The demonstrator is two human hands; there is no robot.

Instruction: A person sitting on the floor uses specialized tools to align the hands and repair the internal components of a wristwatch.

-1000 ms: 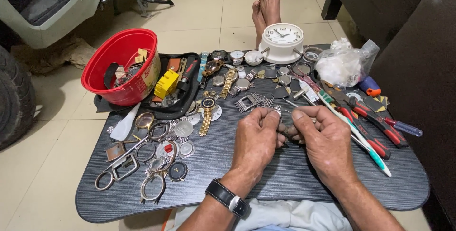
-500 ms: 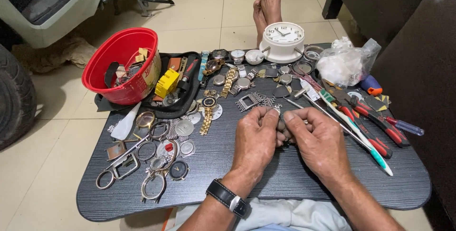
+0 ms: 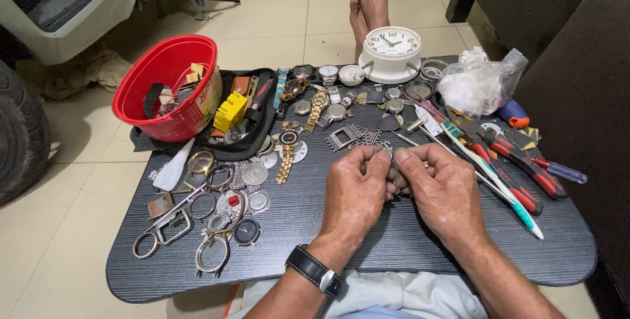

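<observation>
Both hands, left hand (image 3: 354,191) and right hand (image 3: 443,191), near white clock (image 3: 392,53): fingers pinching small metal part (image 3: 392,161); work unfinished, part not set down.

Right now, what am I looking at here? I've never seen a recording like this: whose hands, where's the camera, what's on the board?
The one view comes from a camera on a person's head, looking down. The left hand and right hand meet over a dark board, pinching a small metal part too hidden to identify. The left wrist wears a black watch. On the board lie watches and watch parts, a red bowl, a white clock, red-handled pliers and a plastic bag.
</observation>
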